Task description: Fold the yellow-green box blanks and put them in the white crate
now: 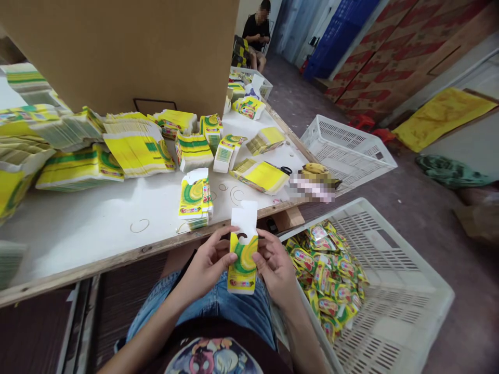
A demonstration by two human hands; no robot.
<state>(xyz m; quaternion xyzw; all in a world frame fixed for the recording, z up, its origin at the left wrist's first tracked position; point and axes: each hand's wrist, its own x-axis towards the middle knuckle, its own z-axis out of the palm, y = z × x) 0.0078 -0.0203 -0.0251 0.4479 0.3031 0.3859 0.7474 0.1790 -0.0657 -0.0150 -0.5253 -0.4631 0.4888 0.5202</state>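
Observation:
Between my two hands, above my lap, is a yellow and green printed carton [244, 265] with its white top flaps standing up. My left hand [212, 259] pinches its left edge, thumb on the printed front. On the opposite edge my right hand [276, 265] grips it the same way, its other fingers partly hidden behind. Just beyond, near the table's front edge, a small stack of similar flat cartons [195, 197] lies on the white table [105, 208].
Bundles of flat cartons [136, 150] line the table before a large cardboard box [125, 52]. Bananas [315, 169] lie at the table's right corner. A white crate [405, 291] at my right holds many small packets [327, 270]; another crate [346, 145] stands beyond. A person [257, 34] sits far back.

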